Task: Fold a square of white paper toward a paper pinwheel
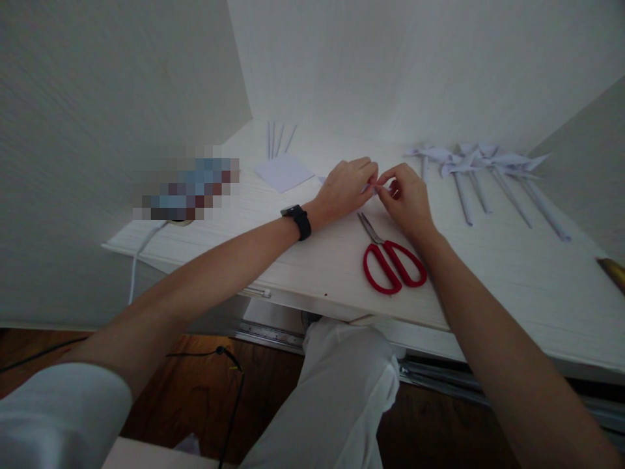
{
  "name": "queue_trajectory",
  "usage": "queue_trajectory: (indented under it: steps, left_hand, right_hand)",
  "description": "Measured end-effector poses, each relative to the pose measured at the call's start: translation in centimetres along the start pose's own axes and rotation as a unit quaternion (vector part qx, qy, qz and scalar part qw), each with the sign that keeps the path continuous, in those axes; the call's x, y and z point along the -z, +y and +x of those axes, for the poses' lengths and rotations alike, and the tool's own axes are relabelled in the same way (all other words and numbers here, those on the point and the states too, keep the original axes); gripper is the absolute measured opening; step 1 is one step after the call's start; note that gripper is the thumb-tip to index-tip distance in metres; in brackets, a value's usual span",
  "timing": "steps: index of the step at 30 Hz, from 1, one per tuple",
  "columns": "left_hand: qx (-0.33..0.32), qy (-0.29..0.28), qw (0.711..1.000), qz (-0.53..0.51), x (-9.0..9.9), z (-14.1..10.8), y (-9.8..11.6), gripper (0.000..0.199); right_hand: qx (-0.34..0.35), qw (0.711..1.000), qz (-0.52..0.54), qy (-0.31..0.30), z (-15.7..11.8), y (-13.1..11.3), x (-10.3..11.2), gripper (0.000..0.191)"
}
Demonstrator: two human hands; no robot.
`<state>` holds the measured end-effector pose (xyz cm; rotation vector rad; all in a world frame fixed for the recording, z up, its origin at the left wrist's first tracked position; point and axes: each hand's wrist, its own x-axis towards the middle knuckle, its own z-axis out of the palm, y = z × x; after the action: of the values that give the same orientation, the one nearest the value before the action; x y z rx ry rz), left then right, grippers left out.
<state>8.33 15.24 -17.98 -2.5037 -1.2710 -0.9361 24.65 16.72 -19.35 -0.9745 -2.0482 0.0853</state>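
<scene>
My left hand (347,185), with a black watch on its wrist, pinches a small piece of white paper (375,188) over the white table. Close against it on the right, my right hand (404,198) pinches the same paper with thumb and forefinger. Most of the paper is hidden by the fingers; a corner shows left of my left hand. Scissors (390,262) with red handles lie just below my hands, their blades pointing up and left. A flat square of white paper (284,172) rests left of my left hand.
Several thin paper strips (278,139) lie behind the square. Several paper pinwheels (476,163) on rolled sticks lie at the right. A blurred-out object (193,189) with a white cable is at the left. Walls enclose the white table (493,286).
</scene>
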Motion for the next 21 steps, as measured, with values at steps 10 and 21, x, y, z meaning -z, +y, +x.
queue_trajectory:
  steps: [10, 21]
  left_hand:
    - [0.004, -0.003, 1.0, 0.006, 0.1, 0.08, 0.18, 0.011]
    - [0.015, -0.017, 1.0, -0.001, 0.27, 0.18, 0.13, 0.013]
  right_hand:
    - [-0.017, 1.0, 0.019, 0.002, 0.04, 0.06, -0.14, 0.011]
    - [-0.048, 0.998, 0.002, 0.027, -0.04, 0.31, -0.13, 0.005]
